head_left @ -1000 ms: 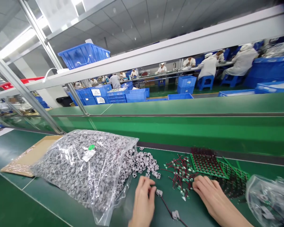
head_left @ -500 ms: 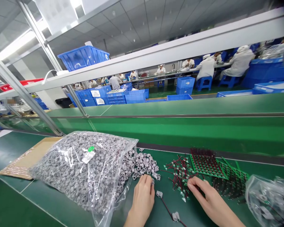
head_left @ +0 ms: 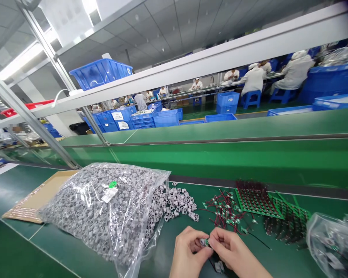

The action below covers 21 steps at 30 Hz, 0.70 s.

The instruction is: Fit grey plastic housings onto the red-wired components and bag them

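My left hand (head_left: 188, 251) pinches a small grey plastic holder (head_left: 202, 242) between thumb and fingers. My right hand (head_left: 233, 249) meets it, closed on a small green circuit board (head_left: 207, 243) pressed at the holder; whether the board sits inside is hidden by my fingertips. Under my hands lies a grey holder (head_left: 219, 266) with dark red wire, partly covered. Beyond my left hand spreads a pile of loose grey holders (head_left: 181, 202), spilling from a big clear bag (head_left: 98, 208). Past my right hand is a tangle of small wired boards (head_left: 224, 210).
Green board panels (head_left: 259, 202) with wires stand right of the tangle. A clear plastic bag (head_left: 330, 247) of parts sits at the far right. Cardboard (head_left: 50, 189) lies left of the big bag. A raised green ledge (head_left: 220, 158) and metal frame run behind; people in white sit farther off.
My right hand has moved left from the wired boards, bringing a small board. My left hand has moved right from near the holder pile. Both hands now meet over the wired holder.
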### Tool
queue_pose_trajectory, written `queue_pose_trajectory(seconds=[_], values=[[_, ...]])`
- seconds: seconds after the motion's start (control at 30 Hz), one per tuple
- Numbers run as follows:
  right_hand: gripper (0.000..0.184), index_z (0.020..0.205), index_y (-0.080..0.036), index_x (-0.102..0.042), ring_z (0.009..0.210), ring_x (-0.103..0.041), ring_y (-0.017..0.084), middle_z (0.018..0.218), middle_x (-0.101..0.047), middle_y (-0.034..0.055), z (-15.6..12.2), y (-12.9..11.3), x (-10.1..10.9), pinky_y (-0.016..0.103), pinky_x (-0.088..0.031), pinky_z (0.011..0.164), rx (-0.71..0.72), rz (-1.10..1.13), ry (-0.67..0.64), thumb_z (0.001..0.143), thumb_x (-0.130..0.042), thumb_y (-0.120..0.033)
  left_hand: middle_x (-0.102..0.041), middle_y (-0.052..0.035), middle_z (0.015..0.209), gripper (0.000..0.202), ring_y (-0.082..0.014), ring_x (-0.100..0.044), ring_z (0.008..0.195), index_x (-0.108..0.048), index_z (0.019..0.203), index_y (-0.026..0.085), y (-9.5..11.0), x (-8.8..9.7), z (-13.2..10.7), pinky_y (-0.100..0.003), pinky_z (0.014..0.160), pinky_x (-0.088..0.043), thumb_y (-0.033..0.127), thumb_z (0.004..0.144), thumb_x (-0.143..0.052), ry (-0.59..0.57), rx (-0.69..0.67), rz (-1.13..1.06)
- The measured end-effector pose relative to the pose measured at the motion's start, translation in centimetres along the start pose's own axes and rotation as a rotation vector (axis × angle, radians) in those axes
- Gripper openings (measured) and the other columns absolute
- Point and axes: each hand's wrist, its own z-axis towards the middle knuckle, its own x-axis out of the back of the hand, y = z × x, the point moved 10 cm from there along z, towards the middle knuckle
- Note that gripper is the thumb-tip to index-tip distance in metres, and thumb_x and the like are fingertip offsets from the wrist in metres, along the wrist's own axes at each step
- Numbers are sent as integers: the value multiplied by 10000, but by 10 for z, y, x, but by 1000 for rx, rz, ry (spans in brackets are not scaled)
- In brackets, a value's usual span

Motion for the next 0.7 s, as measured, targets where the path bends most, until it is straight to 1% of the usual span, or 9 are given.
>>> queue_pose_trajectory(seconds=[0.07, 0.13, 0.2, 0.3, 0.4, 0.5, 0.57, 0.63, 0.7], values=[[579, 701, -182, -436, 459, -183, 44, 553, -282, -86, 0, 4, 5, 187, -140, 405, -4, 9, 20, 751, -508, -754, -530, -21, 817, 291, -104, -586, 669, -757, 900, 148, -16, -3, -2, -197, 611, -484, 298, 656, -809, -22, 38, -181], [578, 691, -191, -417, 439, -160, 38, 529, -265, -97, 0, 10, 8, 185, -121, 390, -20, 30, 35, 740, -510, -760, -542, -39, 859, 432, -141, -643, 693, -750, 949, 143, -28, -3, -3, -269, 679, -547, 449, 652, -817, -16, 87, -295], [568, 684, -201, -399, 417, -136, 33, 506, -229, -112, 0, 15, 8, 182, -106, 379, -43, 56, 27, 727, -521, -754, -560, -56, 865, 542, -160, -665, 669, -739, 953, 119, -33, 2, -4, -311, 682, -573, 554, 635, -803, 33, 129, -323], [528, 663, -204, -394, 393, -128, 23, 484, -214, -122, 0, 21, 2, 174, -110, 374, -79, 74, -13, 705, -566, -701, -603, -79, 821, 617, -156, -657, 624, -725, 922, 80, -30, 5, -5, -288, 629, -577, 610, 612, -794, 70, 157, -282], [468, 638, -205, -395, 371, -136, 19, 457, -233, -124, 1, 26, -1, 169, -122, 368, -115, 79, -18, 687, -582, -631, -628, -81, 769, 602, -150, -649, 609, -720, 910, 73, -24, 0, -5, -256, 602, -567, 611, 645, -771, 36, 134, -255], [393, 646, -206, -405, 375, -158, 26, 466, -285, -112, 0, 27, 0, 172, -139, 373, -127, 91, 1, 694, -560, -563, -630, -71, 766, 560, -149, -651, 610, -717, 929, 84, -24, -3, -6, -245, 594, -562, 585, 682, -756, 24, 97, -255], [334, 658, -198, -421, 415, -213, 38, 514, -340, -88, -2, 20, 4, 172, -180, 398, -87, 58, 33, 718, -540, -505, -624, -65, 774, 499, -147, -650, 613, -712, 936, 90, -27, -4, -6, -244, 598, -558, 527, 698, -762, 30, 89, -236], [293, 658, -188, -434, 486, -305, 62, 569, -390, -56, -6, 10, 8, 177, -260, 458, -23, -18, 85, 742, -517, -457, -618, -56, 767, 409, -139, -643, 606, -707, 935, 96, -27, -4, -5, -236, 596, -548, 436, 713, -761, 29, 83, -197], [284, 650, -188, -433, 553, -378, 90, 598, -417, -36, -9, 1, 12, 195, -318, 522, 22, -105, 134, 754, -498, -444, -614, -47, 749, 317, -129, -631, 597, -704, 923, 103, -25, -4, -4, -221, 586, -531, 346, 723, -737, 28, 72, -149]])
